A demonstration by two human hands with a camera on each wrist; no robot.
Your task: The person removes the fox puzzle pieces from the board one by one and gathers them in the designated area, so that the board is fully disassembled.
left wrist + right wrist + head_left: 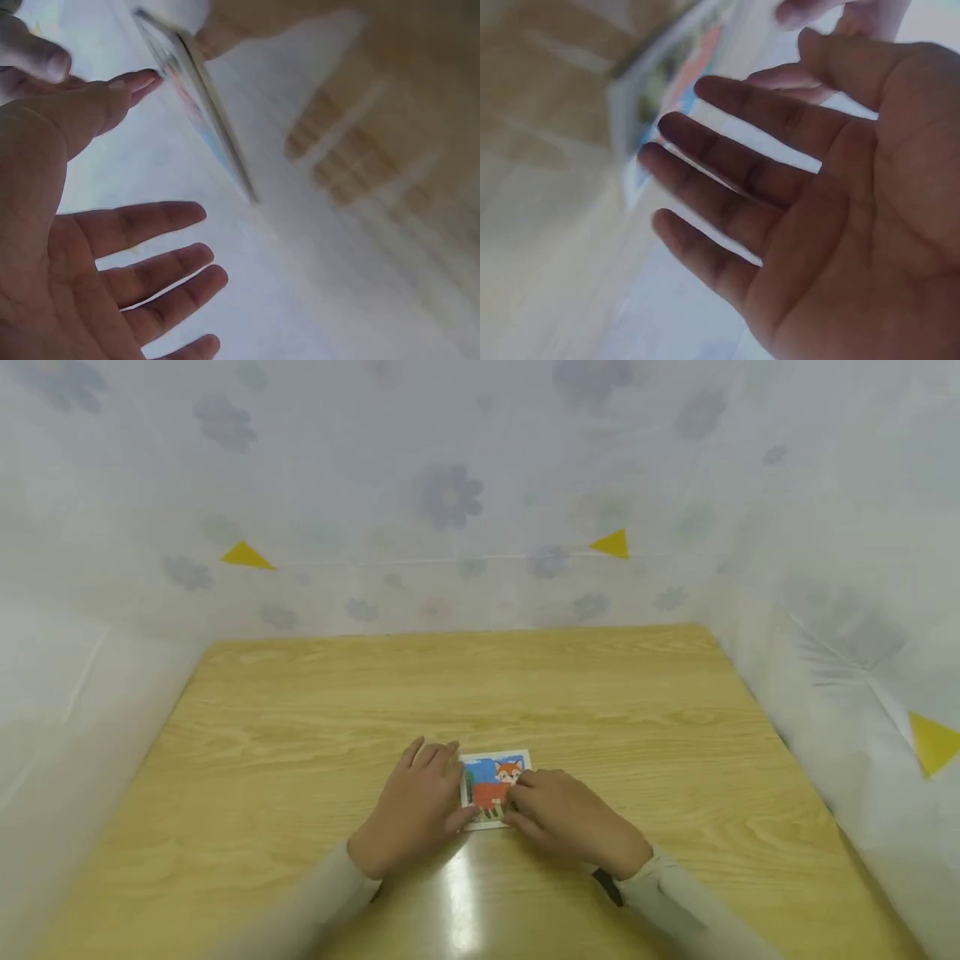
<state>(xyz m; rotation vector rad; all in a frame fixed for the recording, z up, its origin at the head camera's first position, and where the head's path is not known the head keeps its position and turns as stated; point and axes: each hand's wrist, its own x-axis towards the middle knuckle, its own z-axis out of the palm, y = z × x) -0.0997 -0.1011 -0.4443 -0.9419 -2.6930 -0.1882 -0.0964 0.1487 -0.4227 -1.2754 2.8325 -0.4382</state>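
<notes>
A small square fox picture board (487, 795) with a white border lies flat near the front of the table. It shows an orange fox against blue and green. My left hand (416, 806) is at its left side, with the thumb at the lower left border and the fingers extended. From the right, my right hand (573, 818) reaches over the board's edge and covers part of the fox. The left wrist view shows the board (202, 112) edge-on beyond straight, spread fingers. Fingertips of the right hand overlap the board (651, 101) in the right wrist view.
Wood-grain table (465, 693) surface surrounds the board. Pale flower-patterned sheets (450, 577) hang along the back and both sides, with yellow triangles (611, 543) on them. A bright reflection shows on the tabletop between the forearms.
</notes>
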